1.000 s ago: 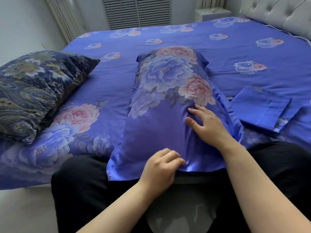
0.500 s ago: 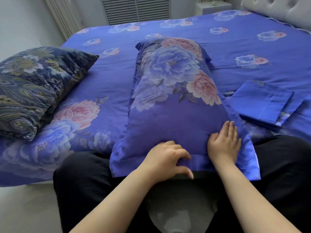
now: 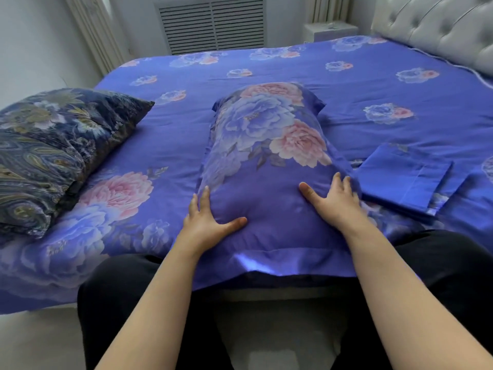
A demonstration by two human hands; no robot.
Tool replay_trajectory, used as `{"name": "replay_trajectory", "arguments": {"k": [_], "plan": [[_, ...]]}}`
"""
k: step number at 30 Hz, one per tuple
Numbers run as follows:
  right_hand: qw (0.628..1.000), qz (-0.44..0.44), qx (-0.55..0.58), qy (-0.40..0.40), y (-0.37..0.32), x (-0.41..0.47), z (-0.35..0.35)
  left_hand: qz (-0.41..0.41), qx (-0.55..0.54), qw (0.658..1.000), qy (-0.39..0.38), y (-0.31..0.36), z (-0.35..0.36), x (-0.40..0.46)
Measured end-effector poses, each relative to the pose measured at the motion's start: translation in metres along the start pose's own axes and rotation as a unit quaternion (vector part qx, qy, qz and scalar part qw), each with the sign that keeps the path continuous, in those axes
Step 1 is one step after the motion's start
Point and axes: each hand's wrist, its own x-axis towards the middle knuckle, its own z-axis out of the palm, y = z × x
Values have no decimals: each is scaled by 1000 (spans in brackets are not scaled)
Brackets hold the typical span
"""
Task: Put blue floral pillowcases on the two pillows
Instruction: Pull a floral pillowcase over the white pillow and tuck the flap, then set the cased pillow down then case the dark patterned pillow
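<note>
The left hand no longer grips the hem of the pillow; it now lies flat on the pillow's left flank. The right hand now spreads flat on the pillow's right side, thumb pointing inward.

dark pillow | cut by left edge | headboard | cut right

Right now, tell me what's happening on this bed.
A person at the bed's edge has both hands flat on a pillow already in its blue floral pillowcase: the left hand near its left side, the right hand near its right, fingers spread, pressing rather than holding. The dark paisley pillow on the left has no blue case yet. A folded blue pillowcase lies on the bedspread to the right, untouched.
</note>
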Motion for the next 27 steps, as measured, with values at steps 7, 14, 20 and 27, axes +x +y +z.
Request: {"name": "replay_trajectory", "arguments": {"k": [7,14,20,27], "plan": [[964,65,256,-37,4,46,-6,3,-200,979,-26,7,-4,4],[948,-59,239,203,-17,51,-7,232,-177,956,14,57,-20,29],[864,-143,313,368,-34,61,-54,304,-82,943,107,118,-35,69],[726,-75,463,503,-39,135,-117,337,20,921,194,254,-61,132]]}}
